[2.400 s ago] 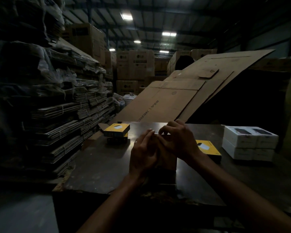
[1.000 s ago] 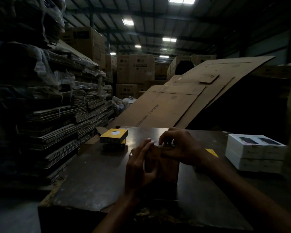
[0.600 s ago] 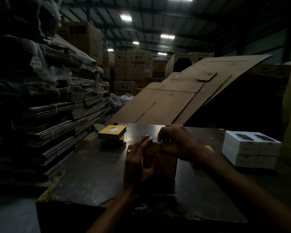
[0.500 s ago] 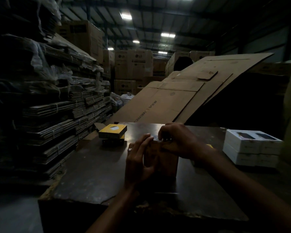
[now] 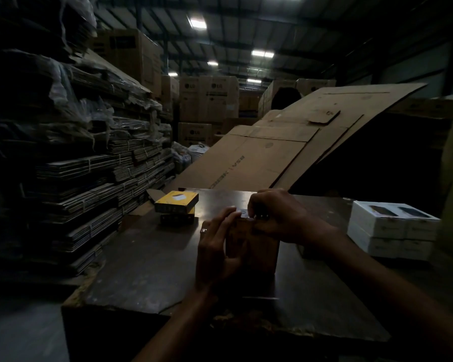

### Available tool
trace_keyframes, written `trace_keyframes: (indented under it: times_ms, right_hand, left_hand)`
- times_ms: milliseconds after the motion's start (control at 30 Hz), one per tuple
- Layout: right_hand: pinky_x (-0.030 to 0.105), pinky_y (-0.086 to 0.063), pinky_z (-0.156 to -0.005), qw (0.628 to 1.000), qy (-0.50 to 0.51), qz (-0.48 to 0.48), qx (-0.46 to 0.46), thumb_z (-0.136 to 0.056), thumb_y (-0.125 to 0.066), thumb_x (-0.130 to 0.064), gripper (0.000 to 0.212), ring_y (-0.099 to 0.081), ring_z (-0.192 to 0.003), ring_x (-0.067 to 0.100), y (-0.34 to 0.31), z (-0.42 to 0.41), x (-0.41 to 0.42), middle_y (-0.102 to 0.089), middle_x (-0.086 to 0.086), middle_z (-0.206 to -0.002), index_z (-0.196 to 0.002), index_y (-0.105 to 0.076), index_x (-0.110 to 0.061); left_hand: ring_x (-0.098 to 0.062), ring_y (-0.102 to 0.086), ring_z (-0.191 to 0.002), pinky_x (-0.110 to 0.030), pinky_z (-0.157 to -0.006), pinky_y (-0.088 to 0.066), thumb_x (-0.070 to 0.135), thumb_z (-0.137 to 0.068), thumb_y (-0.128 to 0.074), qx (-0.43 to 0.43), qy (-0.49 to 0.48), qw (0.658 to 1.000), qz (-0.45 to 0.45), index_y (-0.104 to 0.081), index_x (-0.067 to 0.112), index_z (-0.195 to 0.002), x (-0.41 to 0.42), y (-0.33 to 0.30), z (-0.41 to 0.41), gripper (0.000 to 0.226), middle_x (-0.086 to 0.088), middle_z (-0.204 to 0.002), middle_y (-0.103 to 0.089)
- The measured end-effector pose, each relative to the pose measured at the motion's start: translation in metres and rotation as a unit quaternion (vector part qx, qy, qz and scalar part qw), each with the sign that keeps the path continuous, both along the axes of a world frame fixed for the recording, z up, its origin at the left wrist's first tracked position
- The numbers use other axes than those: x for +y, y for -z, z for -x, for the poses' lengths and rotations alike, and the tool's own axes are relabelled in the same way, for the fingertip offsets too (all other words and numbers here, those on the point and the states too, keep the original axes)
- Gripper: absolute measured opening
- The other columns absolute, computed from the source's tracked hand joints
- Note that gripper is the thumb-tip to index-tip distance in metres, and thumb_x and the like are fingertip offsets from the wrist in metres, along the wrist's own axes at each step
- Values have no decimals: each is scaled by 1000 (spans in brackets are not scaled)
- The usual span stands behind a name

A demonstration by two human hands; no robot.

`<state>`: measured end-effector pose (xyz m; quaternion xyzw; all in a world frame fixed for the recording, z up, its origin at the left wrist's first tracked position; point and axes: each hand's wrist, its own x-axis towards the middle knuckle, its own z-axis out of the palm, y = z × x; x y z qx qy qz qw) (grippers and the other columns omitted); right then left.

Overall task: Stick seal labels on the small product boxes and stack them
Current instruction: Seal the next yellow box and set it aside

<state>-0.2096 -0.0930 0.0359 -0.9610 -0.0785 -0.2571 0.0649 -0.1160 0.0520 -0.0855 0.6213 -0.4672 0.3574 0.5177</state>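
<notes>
The scene is sitting in deep gloom, with ceiling lights (image 5: 198,23) glowing overhead and blowing out to white patches. A faint sheen is glinting off the counter (image 5: 147,259) near its far edge. Corners are sinking into near-black. Straight lines are bowing toward the edges, and the hands are looking slightly soft, perhaps from motion.

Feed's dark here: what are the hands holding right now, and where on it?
An upright box: left hand grips its left side, right hand pinches the top edge at a small label.
</notes>
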Motion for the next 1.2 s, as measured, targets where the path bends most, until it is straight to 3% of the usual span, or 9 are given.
trace_keyframes:
  times_ms: [300,400,500,600,833,1200]
  right_hand:
    - [30,-48,-61,1000,0,24,7,-76,-76,-11,23,-55,-71,13,0,-3,1,-57,-3,-83,-69,-58,-23]
    - [30,-45,-59,998,-29,-24,-41,-73,-79,-10,21,-56,-72,17,5,3,-3,-60,3,-84,-80,-59,-11]
    - [21,-50,-63,997,-32,-37,-51,-72,-83,-13,31,-62,-77,10,10,5,-5,-62,-1,-93,-99,-69,-15]
    - [14,-48,-65,997,-39,-37,-64,-75,-81,-12,29,-61,-77,5,14,4,-7,-63,-4,-95,-102,-77,-19]
    - [29,-54,-67,992,-57,-13,-111,-83,-77,-17,21,-64,-80,11,23,1,-9,-68,-2,-96,-103,-79,-22]
    - [25,-57,-67,996,-72,23,-41,-80,-80,-11,21,-65,-77,4,0,-1,-9,-69,-2,-98,-99,-78,-20]
  left_hand:
    - [-12,-44,-138,-49,-93,-55,25,-81,-75,5,8,1000,-2,-54,13,-141,-3,3,-4,65,2,-150,-47]
    - [-10,-44,-139,-47,-95,-54,16,-79,-81,8,10,1000,-2,-53,14,-141,-3,2,-3,68,3,-151,-47]
    - [-9,-43,-140,-40,-103,-49,11,-77,-83,15,16,1000,-1,-53,13,-142,-3,2,-3,72,3,-151,-47]
    - [-12,-44,-140,-44,-99,-52,15,-77,-83,25,13,1000,-4,-49,14,-146,-5,4,-6,76,5,-153,-45]
    - [-14,-45,-138,-48,-95,-55,14,-76,-84,36,15,999,-4,-42,18,-149,-7,6,-10,84,18,-153,-38]
    - [-12,-44,-140,-49,-94,-55,16,-79,-81,30,17,999,-3,-44,17,-149,-8,6,-13,79,21,-154,-38]
